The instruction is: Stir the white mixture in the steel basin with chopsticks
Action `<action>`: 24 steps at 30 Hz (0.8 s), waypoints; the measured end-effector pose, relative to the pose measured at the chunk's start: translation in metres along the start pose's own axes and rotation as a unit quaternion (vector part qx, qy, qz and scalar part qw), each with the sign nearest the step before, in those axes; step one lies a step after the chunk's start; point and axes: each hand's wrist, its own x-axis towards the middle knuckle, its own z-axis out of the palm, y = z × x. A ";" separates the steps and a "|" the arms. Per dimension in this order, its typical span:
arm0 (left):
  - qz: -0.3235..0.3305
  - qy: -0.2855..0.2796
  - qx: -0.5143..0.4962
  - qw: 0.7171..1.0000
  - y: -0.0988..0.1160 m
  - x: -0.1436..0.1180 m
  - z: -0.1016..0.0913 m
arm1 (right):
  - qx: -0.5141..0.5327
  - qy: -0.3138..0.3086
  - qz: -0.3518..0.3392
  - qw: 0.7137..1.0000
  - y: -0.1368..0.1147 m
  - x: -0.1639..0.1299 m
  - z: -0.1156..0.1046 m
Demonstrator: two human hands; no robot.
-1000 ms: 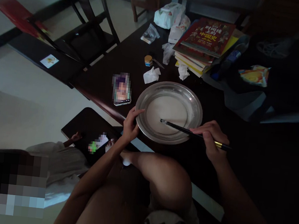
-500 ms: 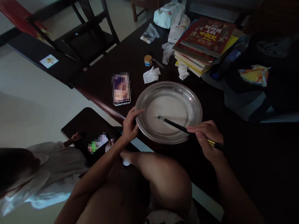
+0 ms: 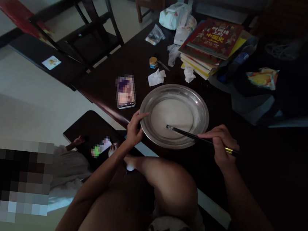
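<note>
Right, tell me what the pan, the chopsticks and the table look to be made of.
Pan: metal, probably stainless steel; the silvery rim reflects light. Chopsticks: dark and smooth with a gold band near the right hand; lacquered wood or plastic, unclear which. Table: dark wood or veneer, glossy, with a reddish-brown sheen along its edge.

A dim room with a pale tiled floor [image 3: 21, 90], a dark wooden table [image 3: 127, 59] and a dark chair [image 3: 93, 32].
</note>
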 end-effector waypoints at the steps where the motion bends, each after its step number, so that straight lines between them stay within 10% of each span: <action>1: 0.004 0.004 -0.007 1.000 0.000 0.000 0.000 | 0.005 -0.005 0.004 1.000 0.000 0.000 0.000; 24: 0.014 0.007 -0.004 1.000 0.002 0.001 -0.001 | 0.008 -0.043 -0.012 0.999 -0.003 0.002 0.003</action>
